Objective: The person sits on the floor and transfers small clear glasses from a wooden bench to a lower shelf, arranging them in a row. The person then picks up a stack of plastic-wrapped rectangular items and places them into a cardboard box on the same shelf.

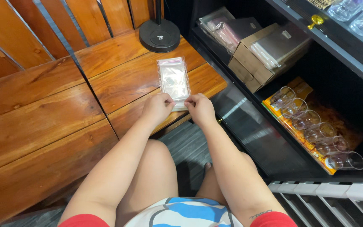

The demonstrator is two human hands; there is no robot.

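Head view, only cam I've got. My left hand (158, 107) and right hand (200, 108) sit side by side at the near end of a clear bag (173, 80), lying flat on the wooden table (118, 80) close to its front edge. Both sets of fingers pinch the bag's bottom edge, thumbs on top, tips almost meeting in the middle. Bag is small, see-through, w/ a thin reddish strip across the far end; can't tell if anything's inside. It lies lengthwise away from me, slightly tilted.

Past the bag, a round black lamp base (159, 35) stands on the table, apart from it. To the right, a dark shelf unit: cardboard box (248, 63) w/ more clear bags stacked in it, and lower down a row of glass cups (316, 130) lying on an orange tray.

Risks as I judge them: bag is slick and light, so an uneven pull from one hand could skew or crease it, or the film could slip out of the pinch. It's near the table's front edge, so a tug toward me could drag it off onto the floor. A right elbow swing could knock the cups.
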